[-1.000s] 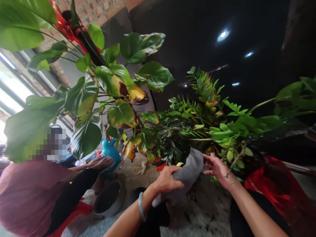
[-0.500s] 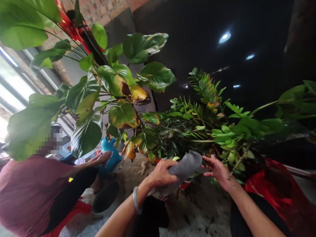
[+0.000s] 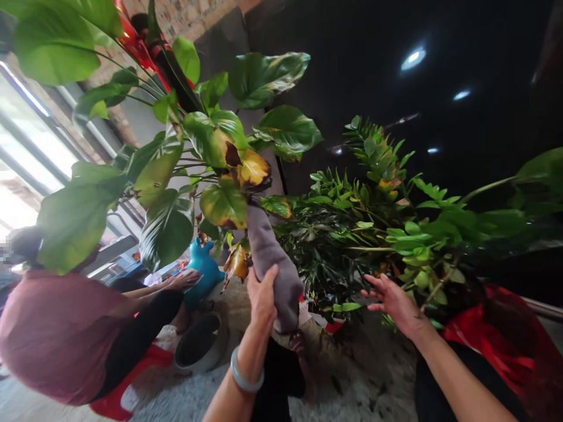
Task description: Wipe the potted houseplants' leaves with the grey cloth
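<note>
My left hand (image 3: 263,299) is closed round a grey cloth (image 3: 277,269), which stands up from my grip. Its upper end reaches the yellowing, brown-edged leaves of a large broad-leaved plant (image 3: 224,202); whether it touches them I cannot tell. Out to the right, my right hand (image 3: 391,305) is held palm up, fingers apart, with nothing in it. Close behind that hand are the small glossy leaves of a bushy green plant (image 3: 409,240). A pale bangle (image 3: 246,372) circles my left wrist.
At the left a person in a dull red shirt (image 3: 57,334) sits on a red stool (image 3: 132,381), hands at a blue animal-shaped toy (image 3: 202,272). A dark bucket (image 3: 197,343) stands on the floor between us. A red bag (image 3: 501,340) lies at my right.
My left hand has swung the cloth from near my right hand over to the left and upward, toward the yellowed leaves. The right hand stays spread and has hardly moved.
</note>
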Available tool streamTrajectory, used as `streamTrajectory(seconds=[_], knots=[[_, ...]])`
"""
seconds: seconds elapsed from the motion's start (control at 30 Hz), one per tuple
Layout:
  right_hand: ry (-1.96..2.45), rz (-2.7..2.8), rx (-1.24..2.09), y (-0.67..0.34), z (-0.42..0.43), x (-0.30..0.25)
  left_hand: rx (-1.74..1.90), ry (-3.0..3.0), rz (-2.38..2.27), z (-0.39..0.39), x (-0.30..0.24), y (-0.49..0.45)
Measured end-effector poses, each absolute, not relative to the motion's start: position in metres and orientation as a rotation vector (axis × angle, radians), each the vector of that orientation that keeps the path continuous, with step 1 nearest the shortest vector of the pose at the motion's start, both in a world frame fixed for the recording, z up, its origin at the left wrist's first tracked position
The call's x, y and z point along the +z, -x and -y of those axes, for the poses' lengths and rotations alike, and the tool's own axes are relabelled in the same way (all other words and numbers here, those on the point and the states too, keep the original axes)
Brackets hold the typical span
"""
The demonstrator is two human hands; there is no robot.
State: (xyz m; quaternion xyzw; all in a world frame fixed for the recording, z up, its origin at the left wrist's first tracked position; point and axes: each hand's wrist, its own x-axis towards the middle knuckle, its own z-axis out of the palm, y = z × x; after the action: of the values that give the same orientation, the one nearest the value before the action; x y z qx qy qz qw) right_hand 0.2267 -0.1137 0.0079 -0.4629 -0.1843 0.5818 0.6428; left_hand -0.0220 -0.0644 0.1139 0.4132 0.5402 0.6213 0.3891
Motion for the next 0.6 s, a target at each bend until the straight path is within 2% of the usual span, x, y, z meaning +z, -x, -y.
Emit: streamTrajectory(seconds=[0.13, 0.2, 0.4, 0.5, 0.6], knots=[[1.076, 0.408, 1.316, -0.227, 0.115, 0.008, 1.067, -0.865, -1.275, 0.112, 0.082, 0.027], [1.071, 0.415, 1.318, -0.228, 0.115, 0.007, 1.114, -0.868, -1.270, 0.120, 0.090, 0.031], [1.043, 0.406, 1.310, -0.229, 0.112, 0.003, 1.740, -0.940, -1.073, 0.064, 0.149, 0.030], [1.031, 0.412, 1.310, -0.227, 0.111, 0.002, 1.635, -0.902, -1.119, 0.054, 0.136, 0.018], [1.049, 0.419, 1.288, -0.225, 0.110, -0.001, 1.255, -0.904, -1.259, 0.085, 0.093, 0.007]])
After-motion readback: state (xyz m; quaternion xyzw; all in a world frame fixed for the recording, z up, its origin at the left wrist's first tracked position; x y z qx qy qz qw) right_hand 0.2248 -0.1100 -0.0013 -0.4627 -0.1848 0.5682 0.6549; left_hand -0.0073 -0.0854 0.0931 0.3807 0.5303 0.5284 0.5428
